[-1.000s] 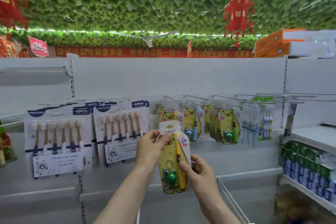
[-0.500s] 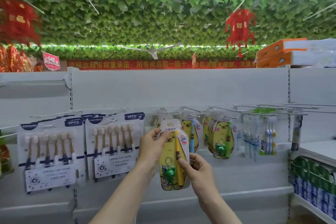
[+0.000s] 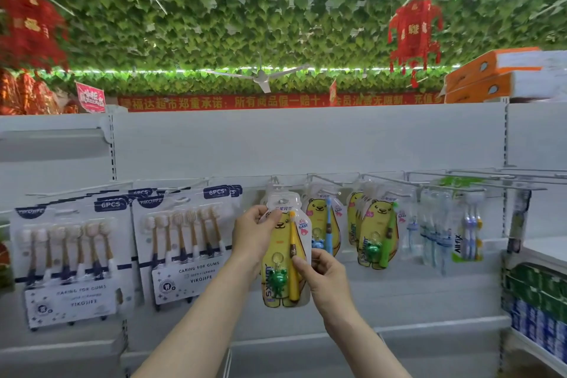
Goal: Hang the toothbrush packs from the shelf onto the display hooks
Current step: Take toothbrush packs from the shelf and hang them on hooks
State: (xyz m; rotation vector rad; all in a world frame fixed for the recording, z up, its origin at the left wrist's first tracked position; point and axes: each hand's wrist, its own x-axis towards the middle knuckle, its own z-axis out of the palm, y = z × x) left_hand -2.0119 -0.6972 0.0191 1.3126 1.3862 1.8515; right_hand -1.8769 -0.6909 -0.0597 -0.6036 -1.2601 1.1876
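Observation:
A yellow bear toothbrush pack with a green frog charm and a yellow brush is held up against the white back panel. My left hand pinches its upper left edge. My right hand grips its lower right edge. The pack's top hole sits just below a wire display hook; I cannot tell whether the hook passes through it. More yellow bear packs hang on hooks to the right.
Two rows of white six-piece toothbrush cards hang at the left. Clear toothbrush packs hang on long hooks at the right. A side shelf with green and blue boxes stands at far right. Orange cartons top the shelving.
Both hands have lifted the yellow bear pack upward toward the hook, and the view has tilted up with them. Grips are unchanged.

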